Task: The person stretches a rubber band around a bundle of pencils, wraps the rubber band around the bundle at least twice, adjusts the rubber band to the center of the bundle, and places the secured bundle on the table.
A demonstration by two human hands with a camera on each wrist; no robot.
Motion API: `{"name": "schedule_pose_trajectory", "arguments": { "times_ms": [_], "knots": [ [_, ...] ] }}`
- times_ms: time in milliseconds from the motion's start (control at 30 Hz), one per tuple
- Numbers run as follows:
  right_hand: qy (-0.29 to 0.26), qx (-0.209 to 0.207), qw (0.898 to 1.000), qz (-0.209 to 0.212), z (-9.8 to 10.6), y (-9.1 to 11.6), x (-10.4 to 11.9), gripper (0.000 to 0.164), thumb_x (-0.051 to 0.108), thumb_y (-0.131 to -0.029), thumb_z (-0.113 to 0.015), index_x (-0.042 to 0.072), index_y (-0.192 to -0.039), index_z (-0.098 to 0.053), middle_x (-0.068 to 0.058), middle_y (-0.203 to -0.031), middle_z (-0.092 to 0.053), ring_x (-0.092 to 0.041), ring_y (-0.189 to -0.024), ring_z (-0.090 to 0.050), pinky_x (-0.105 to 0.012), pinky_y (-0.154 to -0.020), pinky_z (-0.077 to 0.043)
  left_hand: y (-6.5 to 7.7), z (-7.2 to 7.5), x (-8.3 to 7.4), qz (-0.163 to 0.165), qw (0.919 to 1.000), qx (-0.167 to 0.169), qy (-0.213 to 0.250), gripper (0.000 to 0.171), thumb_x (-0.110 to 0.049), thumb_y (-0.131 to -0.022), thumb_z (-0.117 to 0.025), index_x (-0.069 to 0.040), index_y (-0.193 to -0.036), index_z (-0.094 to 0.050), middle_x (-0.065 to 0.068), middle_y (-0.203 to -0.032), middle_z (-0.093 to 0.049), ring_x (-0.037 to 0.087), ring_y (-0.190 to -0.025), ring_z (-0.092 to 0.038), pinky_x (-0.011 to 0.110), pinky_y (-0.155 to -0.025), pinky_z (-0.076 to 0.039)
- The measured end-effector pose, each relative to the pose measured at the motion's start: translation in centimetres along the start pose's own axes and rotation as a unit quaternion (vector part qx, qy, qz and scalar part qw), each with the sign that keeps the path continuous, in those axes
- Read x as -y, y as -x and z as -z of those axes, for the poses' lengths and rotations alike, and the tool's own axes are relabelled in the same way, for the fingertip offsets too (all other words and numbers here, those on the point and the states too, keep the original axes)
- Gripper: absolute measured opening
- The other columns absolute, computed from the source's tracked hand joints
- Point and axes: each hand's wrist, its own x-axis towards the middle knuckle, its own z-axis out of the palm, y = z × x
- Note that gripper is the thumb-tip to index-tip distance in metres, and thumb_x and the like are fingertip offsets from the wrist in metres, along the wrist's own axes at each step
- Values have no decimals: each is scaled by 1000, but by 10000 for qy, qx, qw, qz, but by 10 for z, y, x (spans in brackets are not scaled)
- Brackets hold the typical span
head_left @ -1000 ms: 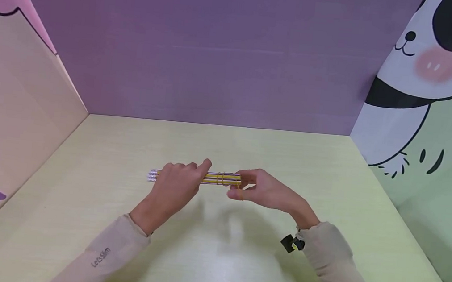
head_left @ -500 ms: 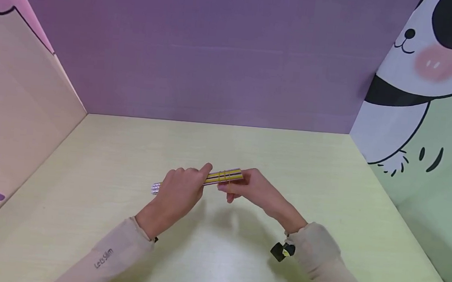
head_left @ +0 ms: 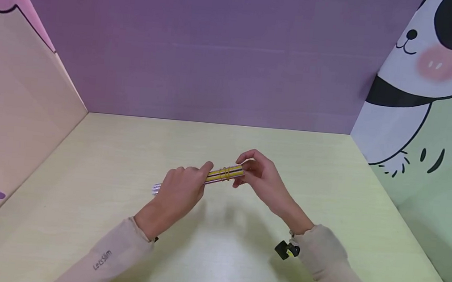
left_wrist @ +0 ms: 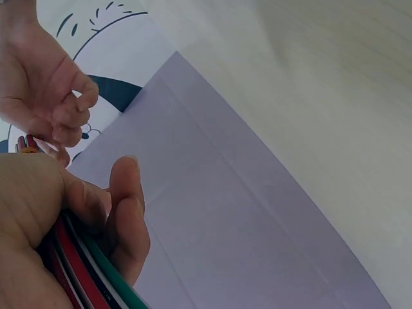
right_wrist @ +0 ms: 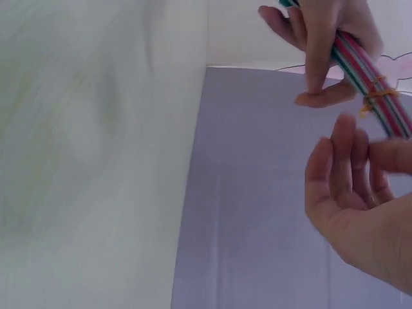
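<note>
A bundle of striped pencils (head_left: pixel 225 173) is held above the table, its right end raised slightly. My left hand (head_left: pixel 177 192) grips its middle, fingers curled round it; silvery ends (head_left: pixel 156 189) stick out to the left. Several turns of a yellowish rubber band (right_wrist: pixel 381 96) circle the bundle near its right end. Right at that end is my right hand (head_left: pixel 268 183), its fingers loosely bent and nothing seen gripped in them. In the right wrist view the thumb (right_wrist: pixel 393 156) lies close to the pencil ends; whether it touches them I cannot tell.
The pale wooden table (head_left: pixel 216 256) lies below both hands. A purple panel (head_left: pixel 225 56) stands at the back, with a pinkish panel (head_left: pixel 21 87) on the left and a green panel with a panda drawing (head_left: pixel 446 115) on the right.
The bundle has tilted, right end up. My right hand has drawn the rubber band off its fingers; the band now sits round the bundle. The right fingers have lifted and loosened.
</note>
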Motion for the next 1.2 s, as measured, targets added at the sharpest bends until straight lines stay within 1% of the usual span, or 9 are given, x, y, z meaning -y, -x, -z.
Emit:
{"name": "schedule_pose_trajectory", "arguments": {
  "times_ms": [100,233,367,500,700,867,1000,1133,1200],
  "knots": [
    [34,-166,9995,261,0,3,9,16,3,-103,-49,-1,-116,-57,-20,-108,-61,-30,-91,-67,-42,-83,-58,0,1,2,24,10000,87,-16,26,2,-82,-73,-7,-102,-58,7,-62,-61,18,-43,-44,30,-37,-34],
    [403,233,9989,110,1,6,18,22,18,-102,-58,2,-117,-64,-15,-111,-65,-29,-98,-67,-41,-86,-57,1,1,2,3,9996,288,14,26,2,-82,-72,-6,-104,-59,7,-62,-60,17,-44,-43,29,-37,-34],
    [968,653,9930,-150,0,8,19,18,13,-96,-67,7,-112,-68,-9,-104,-70,-26,-91,-70,-38,-85,-57,3,-1,-2,-76,9989,464,59,26,3,-82,-72,-5,-102,-59,4,-58,-55,16,-43,-41,27,-38,-33],
    [1039,734,9915,-280,0,8,17,17,9,-93,-69,5,-109,-71,-11,-99,-73,-26,-85,-72,-36,-82,-58,5,-4,-6,-149,9981,584,85,25,4,-81,-71,-6,-97,-56,1,-54,-48,15,-43,-39,26,-38,-32],
    [891,757,9921,-455,-1,11,15,19,8,-92,-70,4,-110,-73,-11,-98,-74,-26,-85,-72,-36,-82,-58,6,-5,-9,-217,9983,543,-12,26,7,-78,-69,-7,-92,-53,0,-52,-43,15,-42,-37,27,-38,-31],
    [947,834,9909,-461,-5,11,13,18,9,-91,-72,5,-108,-74,-9,-98,-75,-25,-86,-74,-39,-82,-59,8,-6,-13,-277,9982,507,-151,24,7,-78,-69,-7,-92,-55,0,-52,-45,15,-41,-37,27,-38,-30],
    [1030,1133,9872,-450,-3,11,14,18,10,-93,-70,5,-110,-73,-9,-98,-74,-25,-86,-74,-40,-82,-59,9,-6,-15,-315,9981,488,-186,24,6,-78,-70,-8,-91,-55,0,-52,-45,14,-41,-35,25,-38,-29],
    [1322,1539,9775,-582,6,13,20,20,16,-95,-69,9,-113,-71,-7,-98,-75,-25,-86,-73,-38,-82,-58,7,-5,-17,-496,9979,385,-145,24,6,-78,-70,-7,-90,-55,-2,-51,-43,12,-41,-32,23,-37,-26],
    [1367,1555,9760,-680,13,14,24,21,18,-94,-70,10,-113,-71,-8,-98,-74,-26,-86,-73,-39,-83,-58,5,-5,-18,-505,9981,307,-169,24,6,-78,-70,-7,-91,-55,-1,-51,-44,12,-42,-32,24,-37,-27]
  ]
}}
